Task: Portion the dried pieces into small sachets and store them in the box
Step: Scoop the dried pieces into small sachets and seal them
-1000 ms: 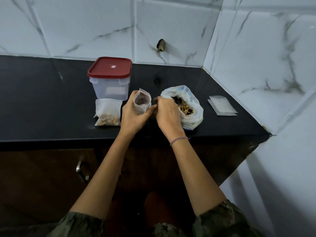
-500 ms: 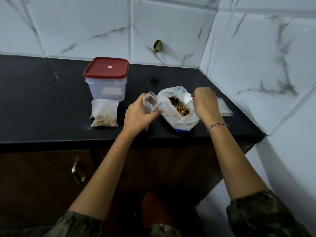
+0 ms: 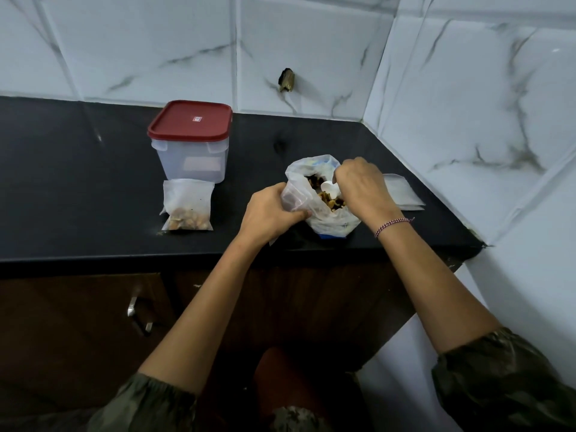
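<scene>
A white plastic bag (image 3: 330, 221) of brown dried pieces (image 3: 330, 199) stands open on the black counter. My left hand (image 3: 271, 215) holds a small open sachet (image 3: 293, 198) against the bag's left side. My right hand (image 3: 363, 187) is over the bag's mouth, gripping a small white scoop (image 3: 329, 188) that dips into the pieces. A filled sachet (image 3: 187, 204) lies in front of the clear box (image 3: 193, 157), whose red lid (image 3: 190, 120) is on.
Flat unused sachets (image 3: 402, 193) lie to the right of the bag, partly behind my right hand. Tiled walls close the counter (image 3: 62, 182) at the back and right. A cabinet handle (image 3: 137, 316) sits below the counter's front edge.
My right hand went from beside the left hand out to the right, came back with a white scoop and now dips it into the bag. My left hand brought the sachet to the bag.
</scene>
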A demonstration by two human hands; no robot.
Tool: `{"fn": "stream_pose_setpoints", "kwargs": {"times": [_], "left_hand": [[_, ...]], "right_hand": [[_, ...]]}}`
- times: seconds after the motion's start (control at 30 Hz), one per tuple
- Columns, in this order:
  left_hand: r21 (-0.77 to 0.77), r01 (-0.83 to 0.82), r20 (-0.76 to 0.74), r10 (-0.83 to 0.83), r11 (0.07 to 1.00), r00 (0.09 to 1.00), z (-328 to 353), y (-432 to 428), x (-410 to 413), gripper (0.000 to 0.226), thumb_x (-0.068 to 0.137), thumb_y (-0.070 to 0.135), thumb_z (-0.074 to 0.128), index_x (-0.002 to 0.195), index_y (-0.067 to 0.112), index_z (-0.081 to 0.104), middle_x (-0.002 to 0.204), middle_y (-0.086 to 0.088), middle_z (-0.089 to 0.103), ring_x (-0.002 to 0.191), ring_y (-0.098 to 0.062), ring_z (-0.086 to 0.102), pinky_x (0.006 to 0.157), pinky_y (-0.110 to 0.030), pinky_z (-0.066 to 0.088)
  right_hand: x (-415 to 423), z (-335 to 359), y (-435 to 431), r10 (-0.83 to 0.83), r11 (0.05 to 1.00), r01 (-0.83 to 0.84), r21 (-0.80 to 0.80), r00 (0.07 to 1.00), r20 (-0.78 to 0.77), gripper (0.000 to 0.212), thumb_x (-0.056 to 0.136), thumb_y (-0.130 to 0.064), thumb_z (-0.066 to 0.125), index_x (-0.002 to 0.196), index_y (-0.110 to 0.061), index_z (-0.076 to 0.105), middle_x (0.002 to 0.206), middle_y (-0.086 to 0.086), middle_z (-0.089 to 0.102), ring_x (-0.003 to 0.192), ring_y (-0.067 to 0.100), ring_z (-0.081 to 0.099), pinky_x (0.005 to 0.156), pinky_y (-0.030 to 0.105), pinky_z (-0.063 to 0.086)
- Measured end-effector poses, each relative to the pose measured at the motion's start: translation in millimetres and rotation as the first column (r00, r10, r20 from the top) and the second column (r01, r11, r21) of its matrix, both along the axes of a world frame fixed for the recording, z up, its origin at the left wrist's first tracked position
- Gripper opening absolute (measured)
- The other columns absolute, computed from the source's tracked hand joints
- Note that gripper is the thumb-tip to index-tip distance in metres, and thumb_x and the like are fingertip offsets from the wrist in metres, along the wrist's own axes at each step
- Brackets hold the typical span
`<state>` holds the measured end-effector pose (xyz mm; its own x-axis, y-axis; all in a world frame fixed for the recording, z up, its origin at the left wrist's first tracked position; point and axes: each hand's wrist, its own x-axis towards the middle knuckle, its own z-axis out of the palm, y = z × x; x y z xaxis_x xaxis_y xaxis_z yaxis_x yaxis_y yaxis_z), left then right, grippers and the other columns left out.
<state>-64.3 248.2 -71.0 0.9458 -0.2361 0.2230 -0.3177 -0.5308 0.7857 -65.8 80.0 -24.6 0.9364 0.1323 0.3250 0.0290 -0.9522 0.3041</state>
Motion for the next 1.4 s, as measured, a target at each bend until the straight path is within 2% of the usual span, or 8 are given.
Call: {"fn": "stream_pose_setpoints", "kwargs": {"times": [0.3,0.47,0.57,0.8,1.0,1.17,1.3,1.4], "left_hand": [[-0.053,-0.004,-0.014,0.003,0.999,1.000,2.0,-4.5,-2.5,0.042,0.075,0.031,0.079,0.111,0.017,0.063,0.105,0.005,0.066,0.094,-0.006,0.058,0.082,-0.024,0.047],[0.014,0.008,-0.032,-0.008,1.000,0.999,3.6,-7.0,-1.9,0.043,0.074,0.029,0.079,0.112,0.017,0.062,0.103,0.007,0.063,0.093,-0.007,0.055,0.079,-0.025,0.044],[0.029,0.001,-0.029,0.000,1.000,1.000,2.8,-7.1,-0.4,0.043,0.074,0.028,0.079,0.110,0.014,0.062,0.105,0.005,0.065,0.094,-0.009,0.058,0.078,-0.024,0.045],[0.048,0.007,-0.020,-0.006,0.999,1.000,1.6,-12.5,-3.4,0.048,0.073,0.029,0.080,0.111,0.007,0.061,0.107,-0.005,0.066,0.098,-0.017,0.060,0.088,-0.036,0.051],[-0.030,0.004,-0.037,-0.005,1.000,0.999,-1.8,-8.8,-2.9,0.047,0.071,0.028,0.082,0.109,0.010,0.062,0.108,-0.003,0.067,0.099,-0.014,0.061,0.086,-0.032,0.051],[-0.091,-0.008,-0.056,0.003,0.996,0.998,0.5,-0.2,1.1,0.055,0.075,0.029,0.080,0.123,0.013,0.058,0.115,0.002,0.063,0.099,-0.005,0.054,0.082,-0.021,0.042],[-0.099,-0.068,-0.007,0.067,0.993,0.998,1.6,8.3,7.8,0.048,0.072,0.039,0.080,0.112,0.018,0.063,0.105,0.003,0.069,0.090,-0.007,0.060,0.076,-0.021,0.046],[-0.155,-0.092,0.018,0.096,0.984,0.995,3.6,9.1,11.1,0.050,0.068,0.052,0.079,0.099,0.016,0.063,0.092,0.004,0.070,0.084,-0.010,0.065,0.076,-0.028,0.054]], "right_hand": [[0.6,-5.3,1.7,0.040,0.998,-0.042,0.037,0.998,0.051,0.025,0.086,0.012,0.046,0.098,-0.001,0.063,0.102,0.015,0.061,0.097,0.028,0.053,0.067,0.031,0.041],[18.2,-2.8,-5.7,-0.034,0.954,0.065,0.293,0.993,-0.111,0.021,0.085,0.006,0.048,0.087,-0.001,0.067,0.092,0.013,0.066,0.084,0.032,0.062,0.068,0.036,0.050],[20.0,-6.0,-1.7,-0.058,0.893,0.110,0.436,0.990,-0.131,0.023,0.090,0.000,0.047,0.099,-0.001,0.068,0.105,0.013,0.067,0.093,0.031,0.063,0.080,0.037,0.052],[21.2,1.1,-4.2,-0.069,0.836,0.168,0.523,0.977,-0.204,0.022,0.092,-0.010,0.049,0.099,-0.002,0.069,0.105,0.011,0.068,0.088,0.028,0.063,0.077,0.036,0.052],[21.4,-9.2,-11.5,-0.101,0.626,0.234,0.744,0.970,-0.220,0.022,0.093,-0.011,0.050,0.096,0.000,0.068,0.098,0.011,0.069,0.084,0.025,0.065,0.081,0.043,0.055],[12.1,-3.4,-23.3,-0.077,0.301,0.212,0.930,0.977,-0.198,0.019,0.094,-0.007,0.053,0.103,0.001,0.068,0.069,0.005,0.063,0.050,0.006,0.051,0.053,0.015,0.048],[5.7,1.2,-27.6,-0.071,0.161,0.160,0.974,0.986,-0.150,0.019,0.092,-0.007,0.058,0.105,0.002,0.068,0.070,0.005,0.064,0.052,0.006,0.051,0.056,0.014,0.050],[1.0,3.8,-27.4,-0.047,-0.015,0.135,0.991,0.990,-0.135,0.016,0.091,-0.005,0.059,0.102,0.002,0.068,0.070,0.005,0.065,0.054,0.006,0.054,0.055,0.012,0.050]]}}
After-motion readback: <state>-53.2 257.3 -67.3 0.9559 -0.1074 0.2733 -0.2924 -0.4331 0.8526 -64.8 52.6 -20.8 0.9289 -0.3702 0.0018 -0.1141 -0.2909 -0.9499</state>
